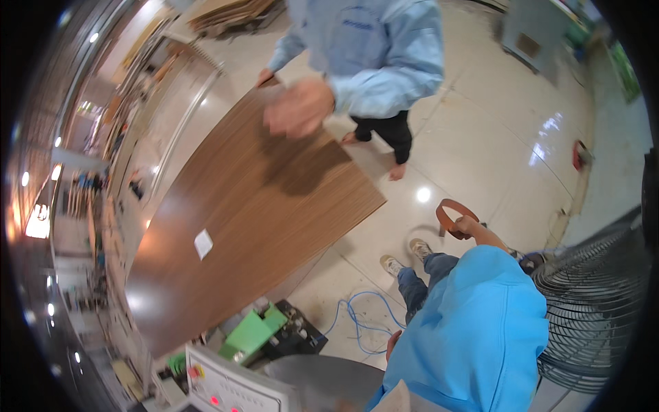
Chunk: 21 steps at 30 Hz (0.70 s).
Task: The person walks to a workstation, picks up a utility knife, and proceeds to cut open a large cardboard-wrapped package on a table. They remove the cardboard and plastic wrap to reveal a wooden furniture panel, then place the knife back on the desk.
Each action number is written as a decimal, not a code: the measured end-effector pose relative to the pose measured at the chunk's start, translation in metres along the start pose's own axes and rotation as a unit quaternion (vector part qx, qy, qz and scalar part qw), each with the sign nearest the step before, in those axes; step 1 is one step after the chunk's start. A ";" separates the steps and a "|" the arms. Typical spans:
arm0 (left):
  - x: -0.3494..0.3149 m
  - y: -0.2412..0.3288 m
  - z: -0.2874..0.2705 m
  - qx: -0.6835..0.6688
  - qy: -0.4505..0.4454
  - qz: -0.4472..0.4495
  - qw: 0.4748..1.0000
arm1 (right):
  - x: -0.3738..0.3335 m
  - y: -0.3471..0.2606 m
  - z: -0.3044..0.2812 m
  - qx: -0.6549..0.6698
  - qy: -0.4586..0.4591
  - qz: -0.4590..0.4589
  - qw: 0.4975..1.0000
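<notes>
In my right hand (469,225) is a looped roll of brown edge banding (447,208), a wide flat strip whose loose end hangs beside my fingers. My left hand (392,345) shows only in part, low beside my blue sleeve; how its fingers lie is hidden. A large brown wood-grain board (274,233) with a white label (203,244) spreads out to my left. Across from me a person in a light-blue shirt (384,48) has one hand (266,77) at the board's far corner. That person's other hand (300,108) is blurred above the board.
A machine's control panel (237,384) with red lights stands at the lower left, near a green machine part (254,334). A blue hose (360,323) coils on the tiled floor. A big caged fan (590,288) stands at my right, and a grey cabinet (535,34) farther back.
</notes>
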State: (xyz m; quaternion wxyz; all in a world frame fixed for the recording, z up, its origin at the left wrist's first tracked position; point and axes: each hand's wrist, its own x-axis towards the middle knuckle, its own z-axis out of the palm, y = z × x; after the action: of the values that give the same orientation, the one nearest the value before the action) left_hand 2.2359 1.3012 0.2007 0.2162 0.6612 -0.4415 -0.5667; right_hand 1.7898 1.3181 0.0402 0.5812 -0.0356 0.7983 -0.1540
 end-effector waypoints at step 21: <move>0.338 0.228 0.345 0.194 -0.237 -0.030 0.952 | -0.015 -0.238 -0.699 0.334 0.570 -0.499 0.561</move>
State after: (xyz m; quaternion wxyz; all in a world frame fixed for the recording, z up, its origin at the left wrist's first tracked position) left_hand 1.8235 0.9769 0.1000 -0.0441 0.5502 -0.5613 -0.6167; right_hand 1.1090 1.2381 0.3159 -0.1937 -0.1360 0.7097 -0.6635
